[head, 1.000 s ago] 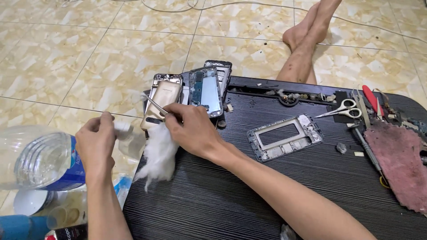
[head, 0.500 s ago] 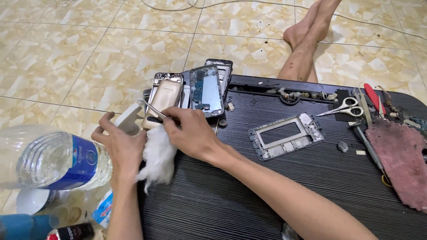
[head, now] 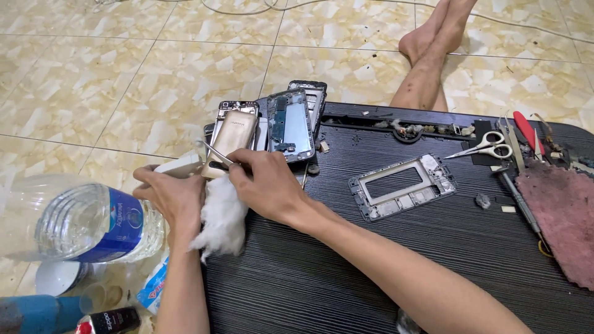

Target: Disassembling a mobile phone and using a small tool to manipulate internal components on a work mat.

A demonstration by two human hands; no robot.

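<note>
Bottle point(head: 93, 224), blue-labelled, lies beside left hand point(head: 170, 195) holding cotton point(head: 221, 218).

Left hand point(head: 170, 195) is moving right, closing on the right hand point(head: 269, 185) at the cotton wad point(head: 221, 216) (now touching it); its small white piece point(head: 179, 166) is coming along.
</note>
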